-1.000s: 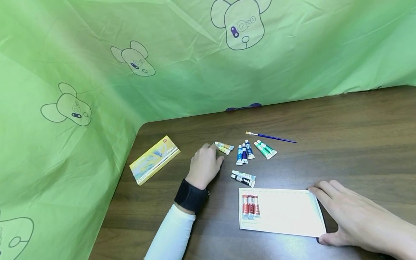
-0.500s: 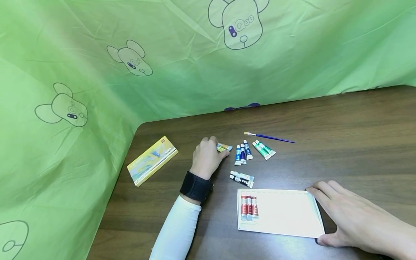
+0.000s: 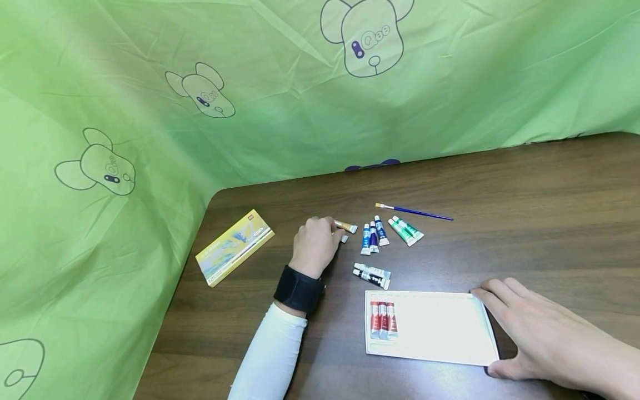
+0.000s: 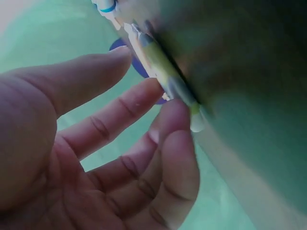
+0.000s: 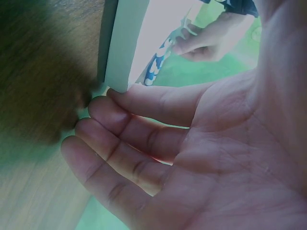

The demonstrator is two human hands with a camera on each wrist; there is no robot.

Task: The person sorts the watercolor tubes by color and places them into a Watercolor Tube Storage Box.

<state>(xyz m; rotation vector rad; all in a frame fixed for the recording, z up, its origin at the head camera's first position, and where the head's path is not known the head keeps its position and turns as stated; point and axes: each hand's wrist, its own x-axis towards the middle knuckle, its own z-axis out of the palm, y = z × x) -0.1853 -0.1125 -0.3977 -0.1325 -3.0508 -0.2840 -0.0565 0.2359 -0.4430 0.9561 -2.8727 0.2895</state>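
Observation:
My left hand [image 3: 316, 244] reaches over the table at a yellow-green paint tube [image 4: 165, 72]. In the left wrist view the fingertips [image 4: 152, 86] are right at this tube, and the thumb stands apart from it. In the head view most of the tube is hidden by the hand. A gold-yellow paint tube [image 3: 346, 226] lies just beyond. My right hand [image 3: 540, 333] spans the right end of a white tray [image 3: 435, 328], index finger at the far corner, thumb at the near one. Its fingers are nearly straight in the right wrist view. Several red-toned tubes [image 3: 383, 319] lie in the tray's left end.
Blue and purple tubes [image 3: 373, 238], green tubes [image 3: 405, 230], and a black tube [image 3: 371, 279] beside a pale one lie behind the tray. A blue paintbrush [image 3: 415, 211] lies farther back. A yellow box [image 3: 235, 247] sits at left, near the green curtain [image 3: 200, 150].
My left hand went right over the yellow tubes, then drew back slightly left. The yellow-green tube has shifted toward the hand, away from the gold-yellow one. My right hand stays at the tray.

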